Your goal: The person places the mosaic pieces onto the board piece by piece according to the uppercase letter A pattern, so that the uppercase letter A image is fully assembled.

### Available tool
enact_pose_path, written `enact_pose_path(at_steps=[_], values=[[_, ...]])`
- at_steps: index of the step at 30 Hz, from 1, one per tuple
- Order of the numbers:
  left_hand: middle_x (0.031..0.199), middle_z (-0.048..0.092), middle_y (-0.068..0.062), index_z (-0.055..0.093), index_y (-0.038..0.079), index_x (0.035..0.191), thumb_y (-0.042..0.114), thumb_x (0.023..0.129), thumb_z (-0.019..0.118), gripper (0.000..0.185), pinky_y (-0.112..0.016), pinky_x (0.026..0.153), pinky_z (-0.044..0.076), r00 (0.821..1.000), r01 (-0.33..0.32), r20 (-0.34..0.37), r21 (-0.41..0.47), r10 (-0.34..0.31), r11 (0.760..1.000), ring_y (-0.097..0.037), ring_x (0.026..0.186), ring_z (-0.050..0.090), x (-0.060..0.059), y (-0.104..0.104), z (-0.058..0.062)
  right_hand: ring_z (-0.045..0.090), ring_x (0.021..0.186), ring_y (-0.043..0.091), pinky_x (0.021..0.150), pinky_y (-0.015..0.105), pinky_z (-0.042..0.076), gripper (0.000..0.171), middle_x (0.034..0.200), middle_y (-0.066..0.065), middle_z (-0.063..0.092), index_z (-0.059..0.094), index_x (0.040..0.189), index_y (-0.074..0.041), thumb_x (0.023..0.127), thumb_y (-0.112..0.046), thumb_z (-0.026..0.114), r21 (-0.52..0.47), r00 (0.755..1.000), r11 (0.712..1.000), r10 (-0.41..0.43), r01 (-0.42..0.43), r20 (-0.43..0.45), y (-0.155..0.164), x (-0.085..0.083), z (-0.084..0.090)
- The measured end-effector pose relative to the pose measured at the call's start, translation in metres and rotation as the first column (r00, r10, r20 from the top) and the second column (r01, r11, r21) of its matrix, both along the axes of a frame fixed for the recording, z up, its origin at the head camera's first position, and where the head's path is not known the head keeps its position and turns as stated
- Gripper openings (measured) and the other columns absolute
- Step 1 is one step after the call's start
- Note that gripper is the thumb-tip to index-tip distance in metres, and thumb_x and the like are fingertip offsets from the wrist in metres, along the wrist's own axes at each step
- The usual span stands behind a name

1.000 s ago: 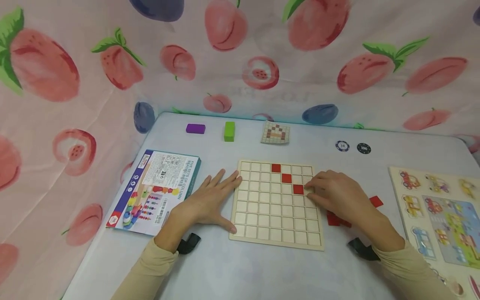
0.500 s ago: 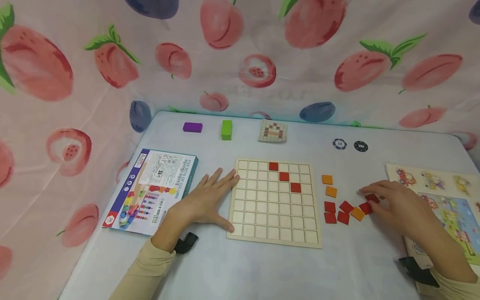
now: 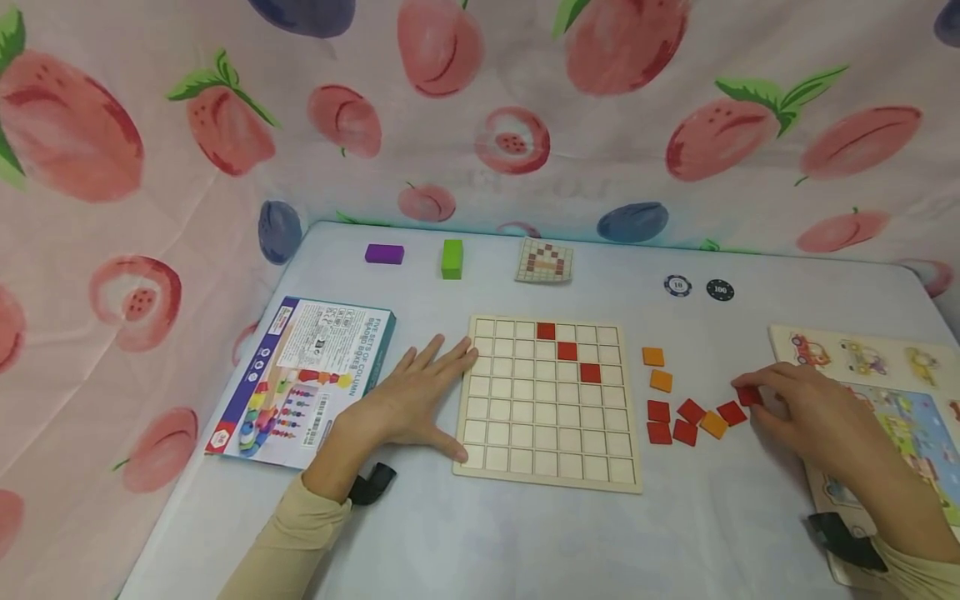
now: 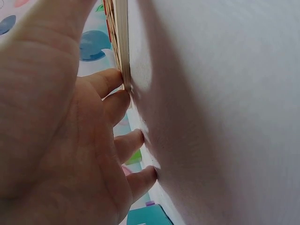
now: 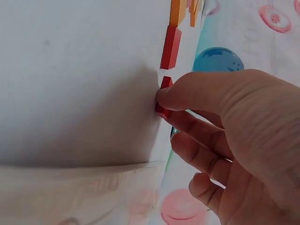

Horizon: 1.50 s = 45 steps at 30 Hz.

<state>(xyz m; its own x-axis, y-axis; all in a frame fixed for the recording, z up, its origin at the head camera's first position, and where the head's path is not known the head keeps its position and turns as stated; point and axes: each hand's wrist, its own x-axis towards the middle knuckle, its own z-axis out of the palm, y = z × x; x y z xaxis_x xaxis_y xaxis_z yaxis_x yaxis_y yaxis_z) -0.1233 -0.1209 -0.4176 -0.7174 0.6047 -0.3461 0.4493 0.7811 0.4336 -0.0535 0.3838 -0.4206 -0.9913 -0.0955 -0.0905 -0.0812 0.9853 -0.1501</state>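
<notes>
Flat on the table — red tile (image 3: 748, 397) pinched by right hand (image 3: 813, 412).

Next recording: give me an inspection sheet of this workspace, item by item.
Surface: pale table.
Job's things: wooden grid board with three red tiles on a diagonal; loose red and orange tiles beside it.
Clutter: toy box, purple block, green block, pattern card, two chips, vehicle puzzle.
Grippers: left hand flat against board edge; right hand pinches a red tile.
Cables: nothing seen.
Surroundings: fruit-print cloth.
</notes>
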Motion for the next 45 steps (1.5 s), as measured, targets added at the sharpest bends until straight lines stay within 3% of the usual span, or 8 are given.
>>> enact_pose_path(at_steps=[4, 9, 18, 28, 32, 35, 38, 45], values=[[0.183, 0.006, 0.000, 0.017, 0.019, 0.173, 0.063, 0.068, 0.095, 0.138, -0.064, 0.137, 0.004, 1.000, 0.003, -0.006, 0.003, -0.003, 1.000, -0.036, 0.170, -0.004, 0.000, 0.000, -0.001, 0.061, 0.088, 0.030, 0.066, 0.049, 0.054, 0.040, 0.116, 0.022, 0.071, 0.075, 0.123, -0.014, 0.084, -0.015, 0.086, -0.023, 1.000, 0.999, -0.023, 0.022, -0.017, -0.004, 0.000, 0.002], [0.183, 0.006, 0.000, 0.017, 0.019, 0.173, 0.063, 0.068, 0.095, 0.137, -0.064, 0.137, 0.004, 1.000, 0.003, -0.007, 0.007, -0.003, 1.000, -0.036, 0.170, -0.003, -0.001, 0.000, -0.002, 0.066, 0.099, 0.038, 0.073, 0.059, 0.058, 0.046, 0.123, 0.024, 0.069, 0.072, 0.128, -0.012, 0.086, -0.020, 0.087, -0.074, 0.999, 0.997, -0.038, 0.038, -0.006, -0.013, -0.001, 0.006], [0.183, 0.007, -0.001, 0.018, 0.017, 0.173, 0.062, 0.067, 0.096, 0.138, -0.066, 0.136, 0.005, 1.000, 0.002, -0.007, 0.000, -0.002, 1.000, -0.038, 0.170, -0.002, 0.000, 0.000, -0.001, 0.067, 0.096, 0.030, 0.076, 0.049, 0.063, 0.043, 0.119, 0.015, 0.074, 0.074, 0.124, -0.014, 0.084, -0.019, 0.089, -0.120, 0.994, 0.989, 0.078, -0.087, -0.077, -0.049, -0.006, 0.006], [0.183, 0.008, 0.000, 0.020, 0.018, 0.172, 0.062, 0.067, 0.096, 0.137, -0.066, 0.136, 0.005, 1.000, 0.000, -0.012, 0.010, 0.000, 1.000, -0.037, 0.170, -0.002, 0.001, 0.000, -0.001, 0.066, 0.090, 0.020, 0.082, 0.047, 0.060, 0.033, 0.111, 0.007, 0.077, 0.079, 0.119, -0.017, 0.087, -0.020, 0.086, -0.147, 0.959, 0.953, 0.246, -0.267, -0.143, -0.107, -0.017, 0.005], [0.183, 0.007, 0.001, 0.019, 0.019, 0.173, 0.063, 0.068, 0.095, 0.137, -0.066, 0.136, 0.005, 1.000, 0.004, -0.011, 0.009, -0.004, 1.000, -0.037, 0.170, -0.002, 0.000, 0.001, -0.002, 0.063, 0.085, 0.014, 0.076, 0.040, 0.057, 0.027, 0.104, -0.001, 0.078, 0.081, 0.113, -0.019, 0.086, -0.019, 0.087, -0.159, 0.930, 0.926, 0.308, -0.342, -0.202, -0.125, -0.022, 0.005], [0.183, 0.007, 0.001, 0.018, 0.019, 0.173, 0.063, 0.068, 0.095, 0.137, -0.065, 0.136, 0.005, 1.000, 0.005, -0.013, 0.008, -0.005, 1.000, -0.037, 0.170, -0.003, 0.000, 0.001, -0.003, 0.069, 0.093, 0.017, 0.081, 0.041, 0.061, 0.025, 0.106, -0.003, 0.080, 0.082, 0.110, -0.018, 0.086, -0.017, 0.088, -0.170, 0.909, 0.904, 0.351, -0.391, -0.226, -0.135, -0.025, 0.004], [0.183, 0.007, 0.002, 0.018, 0.020, 0.173, 0.064, 0.068, 0.095, 0.137, -0.065, 0.136, 0.005, 1.000, 0.006, -0.010, 0.006, -0.006, 1.000, -0.036, 0.170, -0.003, 0.000, 0.002, -0.003, 0.072, 0.099, 0.019, 0.085, 0.042, 0.063, 0.024, 0.106, -0.004, 0.080, 0.083, 0.109, -0.017, 0.086, -0.017, 0.088, -0.170, 0.897, 0.893, 0.374, -0.417, -0.234, -0.141, -0.027, 0.003], [0.183, 0.007, 0.002, 0.018, 0.020, 0.173, 0.064, 0.068, 0.095, 0.137, -0.065, 0.136, 0.005, 1.000, 0.004, -0.011, 0.002, -0.004, 1.000, -0.036, 0.170, -0.002, -0.001, 0.001, -0.003, 0.071, 0.091, 0.012, 0.078, 0.036, 0.062, 0.020, 0.104, -0.007, 0.078, 0.083, 0.104, -0.020, 0.085, -0.018, 0.089, -0.157, 0.879, 0.879, 0.406, -0.451, -0.251, -0.149, -0.032, -0.001]])
